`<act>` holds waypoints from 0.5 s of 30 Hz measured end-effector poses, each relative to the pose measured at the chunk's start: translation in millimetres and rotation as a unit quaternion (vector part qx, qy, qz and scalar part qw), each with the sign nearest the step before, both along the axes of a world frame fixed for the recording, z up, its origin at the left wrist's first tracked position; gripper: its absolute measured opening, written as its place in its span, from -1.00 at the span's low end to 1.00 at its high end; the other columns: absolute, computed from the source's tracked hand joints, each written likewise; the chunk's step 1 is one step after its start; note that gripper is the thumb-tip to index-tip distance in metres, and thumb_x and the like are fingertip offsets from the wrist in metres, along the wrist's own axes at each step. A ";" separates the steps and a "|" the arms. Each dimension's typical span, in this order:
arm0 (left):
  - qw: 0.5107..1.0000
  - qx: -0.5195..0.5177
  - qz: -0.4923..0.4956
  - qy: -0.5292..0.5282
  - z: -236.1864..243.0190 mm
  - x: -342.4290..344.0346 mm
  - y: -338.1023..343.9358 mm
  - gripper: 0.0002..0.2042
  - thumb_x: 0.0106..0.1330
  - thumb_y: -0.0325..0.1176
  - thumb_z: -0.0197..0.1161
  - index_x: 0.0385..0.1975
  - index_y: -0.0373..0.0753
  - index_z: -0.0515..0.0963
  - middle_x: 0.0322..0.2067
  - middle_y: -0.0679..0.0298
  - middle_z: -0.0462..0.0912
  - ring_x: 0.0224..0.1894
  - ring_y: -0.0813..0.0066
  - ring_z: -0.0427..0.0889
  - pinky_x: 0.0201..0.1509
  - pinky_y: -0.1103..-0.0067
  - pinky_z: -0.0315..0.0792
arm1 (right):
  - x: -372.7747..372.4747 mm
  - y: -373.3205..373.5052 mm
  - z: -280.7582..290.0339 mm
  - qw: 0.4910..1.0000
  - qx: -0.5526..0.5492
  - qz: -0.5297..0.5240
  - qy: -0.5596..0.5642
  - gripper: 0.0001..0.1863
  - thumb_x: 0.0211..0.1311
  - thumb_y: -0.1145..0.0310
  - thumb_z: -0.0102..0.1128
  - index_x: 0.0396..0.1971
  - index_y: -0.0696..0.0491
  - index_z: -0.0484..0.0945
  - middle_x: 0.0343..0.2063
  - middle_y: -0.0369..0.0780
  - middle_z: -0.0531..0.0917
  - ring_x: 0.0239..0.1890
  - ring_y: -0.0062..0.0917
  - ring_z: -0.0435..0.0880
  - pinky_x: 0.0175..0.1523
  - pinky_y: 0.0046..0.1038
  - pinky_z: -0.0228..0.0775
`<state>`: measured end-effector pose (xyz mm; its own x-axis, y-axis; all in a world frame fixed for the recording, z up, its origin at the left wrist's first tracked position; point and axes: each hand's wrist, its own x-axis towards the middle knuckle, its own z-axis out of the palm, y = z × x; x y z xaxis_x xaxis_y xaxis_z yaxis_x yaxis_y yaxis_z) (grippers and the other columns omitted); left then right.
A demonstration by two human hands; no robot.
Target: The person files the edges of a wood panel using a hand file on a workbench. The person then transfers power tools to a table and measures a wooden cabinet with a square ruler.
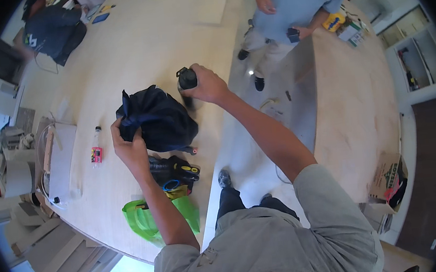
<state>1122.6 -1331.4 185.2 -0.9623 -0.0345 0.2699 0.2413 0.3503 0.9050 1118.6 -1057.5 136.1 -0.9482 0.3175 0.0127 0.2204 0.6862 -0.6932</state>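
Along the pale tabletop (pixel 167 41), right of a pink-labelled bottle (pixel 96 152): with left hand (pixel 131 146), pinching the dark cloth bag (pixel 166 117) by its gathered edge between thumb and fingers, probably to steady limp fabric; farther right, with right hand (pixel 208 86), clasping a black-topped container (pixel 187 78) near its top, presumably for control.

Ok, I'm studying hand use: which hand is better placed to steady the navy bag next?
Probably the left hand: it grips the navy bag, while the right hand holds a black-topped container.

A cloth bundle (pixel 161 118) lies on the table (pixel 98 200), left of a bottle (pixel 187 79). Nearer the person (pixel 260 247) lies a tote bag (pixel 138 221).
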 end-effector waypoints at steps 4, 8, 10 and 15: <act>0.993 -0.062 -0.076 0.069 21.7 44.9 40.3 -0.50 0.05 -0.77 0.30 0.08 -0.36 0.56 -0.06 0.04 0.68 0.08 0.15 0.66 0.32 0.38 0.43 | 89.7 28.9 6.2 0.995 -0.052 -0.064 0.049 -0.22 -0.08 -0.02 0.63 0.09 0.10 0.52 -0.05 0.01 0.72 0.06 -0.04 0.71 0.14 -0.11 0.56; 0.969 -0.057 -0.236 0.043 34.6 107.5 91.9 -0.46 0.07 -0.78 0.25 0.14 -0.34 0.55 0.03 0.08 0.65 0.15 0.21 0.59 0.38 0.40 0.36 | 251.4 56.2 3.8 0.971 -0.037 -0.221 0.088 -0.20 -0.10 -0.03 0.65 0.11 0.09 0.54 -0.08 0.00 0.74 0.00 -0.02 0.73 0.11 -0.13 0.57; 0.954 -0.031 -0.292 0.058 40.8 138.3 115.0 -0.41 -0.02 -0.80 0.19 0.13 -0.35 0.54 -0.03 0.10 0.66 0.13 0.26 0.61 0.35 0.44 0.38 | 335.3 56.5 6.2 0.945 -0.035 -0.314 0.078 -0.20 -0.10 -0.02 0.65 0.12 0.08 0.55 -0.08 0.00 0.74 -0.01 -0.03 0.74 0.10 -0.15 0.58; 0.834 0.019 -0.551 -0.018 72.3 215.3 176.8 -0.43 -0.07 -0.78 0.11 0.06 -0.35 0.58 -0.04 0.15 0.64 0.10 0.32 0.61 0.31 0.51 0.38 | 555.2 63.1 43.5 0.850 -0.003 -0.526 0.031 -0.22 -0.08 0.01 0.63 0.15 0.07 0.57 -0.05 0.01 0.75 0.03 -0.09 0.76 0.12 -0.18 0.59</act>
<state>1338.0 -1154.7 257.6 -0.4225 0.8688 0.2581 0.3699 -0.0947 0.9242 1673.8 -994.5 179.6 -0.1373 0.9894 0.0472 0.6727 0.1281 -0.7287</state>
